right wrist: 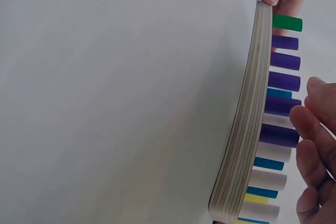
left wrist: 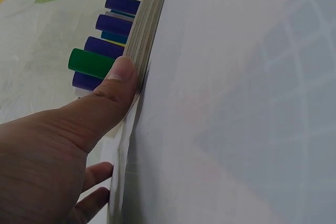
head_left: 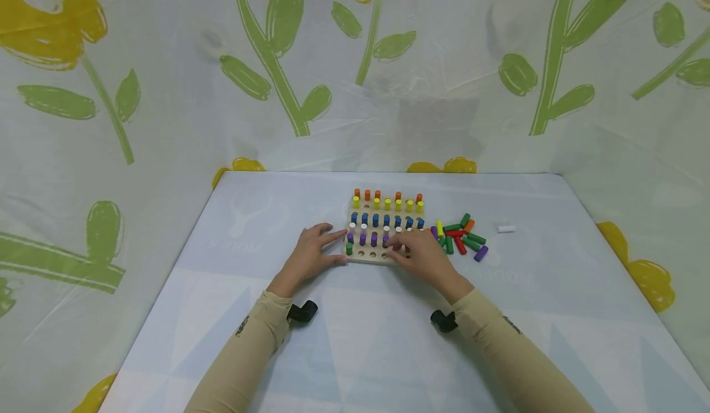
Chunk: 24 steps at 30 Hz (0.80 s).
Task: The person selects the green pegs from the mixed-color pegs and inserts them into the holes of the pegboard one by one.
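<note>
pegboard (right wrist: 247, 108) on the bench (head_left: 383, 351) is best steadied by the left hand (head_left: 310, 253), grip wide, while purple pegs (right wrist: 279, 136) should be seated upright by the right hand (head_left: 426, 257), grip narrow, though whether one is held cannot be told.

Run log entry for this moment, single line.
left hand: touching pegboard; right hand: beside purple pegs; loose pegs: on table, right of pegboard

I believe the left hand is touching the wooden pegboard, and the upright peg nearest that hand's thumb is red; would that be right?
Not quite: the upright peg nearest the thumb is green, not red, as the left wrist view shows. The left hand is indeed touching the wooden pegboard.
</note>
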Tool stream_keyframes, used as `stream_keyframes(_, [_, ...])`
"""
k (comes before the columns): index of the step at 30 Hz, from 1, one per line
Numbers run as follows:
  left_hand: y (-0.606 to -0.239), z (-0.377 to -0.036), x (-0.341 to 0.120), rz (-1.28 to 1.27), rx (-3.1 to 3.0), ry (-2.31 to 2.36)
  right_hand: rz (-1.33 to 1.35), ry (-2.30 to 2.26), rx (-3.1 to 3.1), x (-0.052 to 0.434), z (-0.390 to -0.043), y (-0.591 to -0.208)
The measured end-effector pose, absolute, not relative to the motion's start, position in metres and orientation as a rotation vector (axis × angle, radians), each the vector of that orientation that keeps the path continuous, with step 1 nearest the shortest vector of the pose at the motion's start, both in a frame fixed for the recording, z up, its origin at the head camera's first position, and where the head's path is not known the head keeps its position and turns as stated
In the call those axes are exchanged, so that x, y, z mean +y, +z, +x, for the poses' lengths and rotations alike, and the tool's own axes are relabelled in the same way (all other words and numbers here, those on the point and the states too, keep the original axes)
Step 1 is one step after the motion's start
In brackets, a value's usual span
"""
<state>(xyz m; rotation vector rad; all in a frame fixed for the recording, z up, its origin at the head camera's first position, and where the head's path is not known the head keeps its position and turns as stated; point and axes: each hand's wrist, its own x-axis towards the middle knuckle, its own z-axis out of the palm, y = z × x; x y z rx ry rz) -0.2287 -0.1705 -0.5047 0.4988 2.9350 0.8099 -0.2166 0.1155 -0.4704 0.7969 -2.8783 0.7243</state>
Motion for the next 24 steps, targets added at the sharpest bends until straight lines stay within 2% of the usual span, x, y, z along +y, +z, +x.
stream_keyframes(24, [-0.506, -0.229, -0.171, 0.476, 2.918, 0.826, 0.788, 0.675, -2.866, 0.136, -0.213, -0.474])
